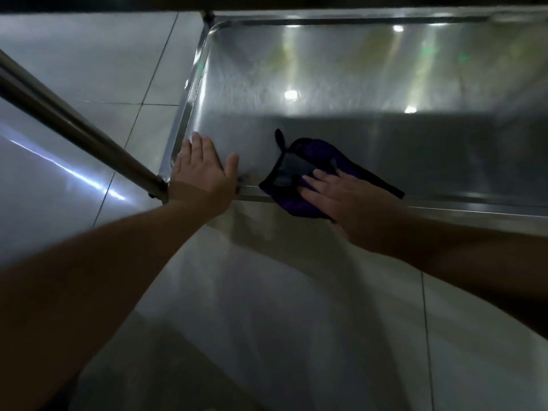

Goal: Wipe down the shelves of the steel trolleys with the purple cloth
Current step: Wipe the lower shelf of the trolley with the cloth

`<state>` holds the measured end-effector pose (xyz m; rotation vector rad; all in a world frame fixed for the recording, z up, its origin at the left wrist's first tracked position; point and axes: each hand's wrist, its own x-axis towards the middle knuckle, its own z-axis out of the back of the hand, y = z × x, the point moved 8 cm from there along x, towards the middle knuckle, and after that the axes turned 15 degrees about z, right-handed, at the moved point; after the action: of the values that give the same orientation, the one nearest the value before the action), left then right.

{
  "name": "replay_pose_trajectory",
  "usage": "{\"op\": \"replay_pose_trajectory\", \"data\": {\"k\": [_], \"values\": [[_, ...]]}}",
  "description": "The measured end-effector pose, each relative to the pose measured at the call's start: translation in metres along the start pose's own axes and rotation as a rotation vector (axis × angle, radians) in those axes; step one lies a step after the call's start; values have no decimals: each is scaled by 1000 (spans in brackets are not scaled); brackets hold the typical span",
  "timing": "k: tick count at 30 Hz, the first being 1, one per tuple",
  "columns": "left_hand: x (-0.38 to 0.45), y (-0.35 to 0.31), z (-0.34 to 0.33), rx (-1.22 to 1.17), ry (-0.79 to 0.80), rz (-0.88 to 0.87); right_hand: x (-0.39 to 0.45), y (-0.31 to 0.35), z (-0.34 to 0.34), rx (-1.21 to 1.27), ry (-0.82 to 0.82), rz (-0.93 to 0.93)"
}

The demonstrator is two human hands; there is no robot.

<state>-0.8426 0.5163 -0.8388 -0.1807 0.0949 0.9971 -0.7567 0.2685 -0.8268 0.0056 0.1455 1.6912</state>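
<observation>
We see a shiny steel shelf (341, 93) low over the tiled floor (296, 307). Our left hand (201, 170) lies flat at its near left corner, grip wide. Our right hand (341, 194) presses the purple cloth (308, 164) on the near edge, fingers straight.

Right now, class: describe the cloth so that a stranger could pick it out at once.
Find the steel shelf, a shiny tray above the tiled floor. At its near rim, the right hand presses flat on the cloth. It is the only soft, dark purple thing; all around it is bare grey metal.
</observation>
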Motion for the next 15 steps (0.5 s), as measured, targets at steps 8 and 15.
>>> {"op": "replay_pose_trajectory", "data": {"k": [8, 15], "values": [[-25, -9, 37, 168, -45, -96, -51, -3, 17, 133, 93, -82], [-124, -17, 56, 236, -49, -185, -114, 33, 28, 254, 284, -282]]}}
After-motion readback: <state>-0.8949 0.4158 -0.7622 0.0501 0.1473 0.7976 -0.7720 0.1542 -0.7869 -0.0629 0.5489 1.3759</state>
